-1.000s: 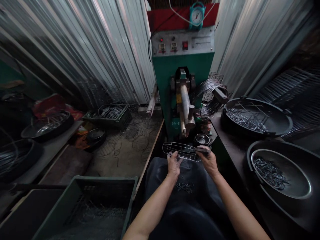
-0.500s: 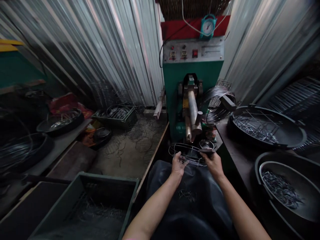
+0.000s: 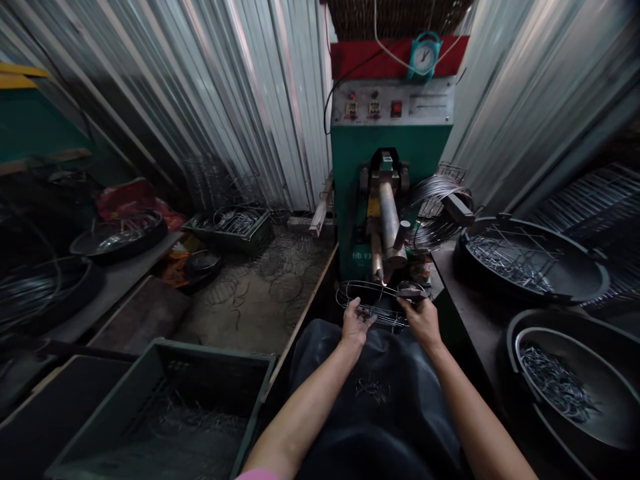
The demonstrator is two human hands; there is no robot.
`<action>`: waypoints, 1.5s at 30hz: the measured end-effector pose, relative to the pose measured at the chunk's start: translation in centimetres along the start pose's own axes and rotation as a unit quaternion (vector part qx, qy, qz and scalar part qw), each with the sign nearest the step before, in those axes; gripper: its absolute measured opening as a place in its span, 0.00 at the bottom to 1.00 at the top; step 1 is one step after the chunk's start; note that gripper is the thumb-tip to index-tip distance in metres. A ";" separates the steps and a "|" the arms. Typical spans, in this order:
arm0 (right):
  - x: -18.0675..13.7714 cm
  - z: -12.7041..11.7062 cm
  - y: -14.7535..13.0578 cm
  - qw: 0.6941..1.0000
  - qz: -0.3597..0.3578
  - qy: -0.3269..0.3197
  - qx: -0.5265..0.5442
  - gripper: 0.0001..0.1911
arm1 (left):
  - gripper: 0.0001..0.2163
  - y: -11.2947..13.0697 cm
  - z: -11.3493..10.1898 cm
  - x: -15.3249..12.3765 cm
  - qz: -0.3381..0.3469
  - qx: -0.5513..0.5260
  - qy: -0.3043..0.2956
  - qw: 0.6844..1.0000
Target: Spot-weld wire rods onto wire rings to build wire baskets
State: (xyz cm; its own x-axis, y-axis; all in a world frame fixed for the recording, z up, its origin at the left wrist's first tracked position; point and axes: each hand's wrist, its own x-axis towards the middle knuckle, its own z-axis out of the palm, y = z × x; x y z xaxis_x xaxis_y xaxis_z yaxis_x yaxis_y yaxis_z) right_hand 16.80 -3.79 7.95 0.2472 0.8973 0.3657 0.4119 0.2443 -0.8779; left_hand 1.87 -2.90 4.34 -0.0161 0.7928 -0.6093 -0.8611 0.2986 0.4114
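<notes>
My left hand [image 3: 356,325] is closed round the near left side of a round wire frame [image 3: 367,283], thumb on top and fingers among its wires. In my right hand [image 3: 423,321] is a flat dark metal piece [image 3: 413,294], pinched at the frame's right end. The frame's far rim meets the lower tips of a green spot welder [image 3: 393,200], where a small orange glow shows at an electrode [image 3: 379,261]. Behind my right hand a shiny round bowl is mostly hidden. Loose bent wires [image 3: 373,389] lie on the dark apron [image 3: 340,413] over my lap.
On the right stand a black pan [image 3: 590,270] with wire pieces and another pan [image 3: 620,340] with short bent wires. A green crate [image 3: 210,353] sits at lower left. Coiled wire [image 3: 435,207] hangs beside the welder. Wire rings litter the floor [image 3: 255,293].
The flat dark piece and the frame have come up slightly under the electrode, and an orange glow has appeared at its tip. Both hands keep their hold. The view has shifted slightly.
</notes>
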 end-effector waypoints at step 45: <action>0.1 -1.4 0.9 0.979 0.057 -0.065 0.183 0.13 | 0.16 1.2 -2.8 1.0 -0.110 -0.071 0.009 0.991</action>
State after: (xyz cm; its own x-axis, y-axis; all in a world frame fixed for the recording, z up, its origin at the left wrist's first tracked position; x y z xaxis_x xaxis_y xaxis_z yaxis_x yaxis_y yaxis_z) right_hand 18.41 -3.95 7.62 0.1501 0.9598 0.2370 0.0404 0.2336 -0.9715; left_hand -0.55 -3.20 2.32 0.1723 0.7060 -0.6869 -0.9075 0.3849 0.1680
